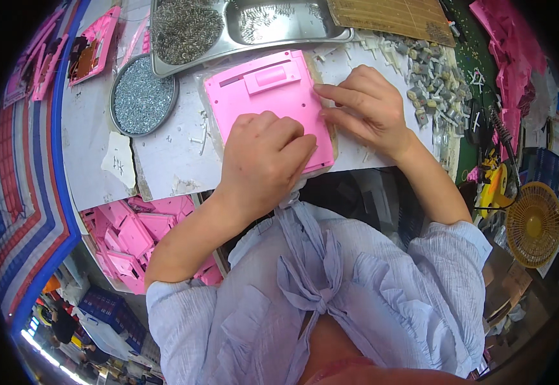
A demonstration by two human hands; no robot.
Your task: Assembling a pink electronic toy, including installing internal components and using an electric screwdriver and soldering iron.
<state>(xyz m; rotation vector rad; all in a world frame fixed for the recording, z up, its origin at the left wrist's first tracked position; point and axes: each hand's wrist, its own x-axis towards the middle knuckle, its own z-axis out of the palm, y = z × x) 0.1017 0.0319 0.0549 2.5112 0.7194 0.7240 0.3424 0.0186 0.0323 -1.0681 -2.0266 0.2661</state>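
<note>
A pink plastic panel [295,96] lies in front of me on the white worktop, with a long slot and a raised rectangular part near its far edge. My left hand [263,157] rests over its near left portion. The fingers there are curled in, and whatever they may hold is hidden beneath them. At the panel's right edge, my right hand [369,109] grips the side with thumb and forefinger, the other fingers folded. Small screw holes show in the pink surface.
A round dish of small silvery screws [143,96] stands left of the panel. Beyond it sits a metal tray [228,48] holding springs. Cardboard [395,18] and a heap of small grey-and-white parts [436,83] lie at right. Pink pieces [128,237] fill a box below left; a fan [533,224] stands right.
</note>
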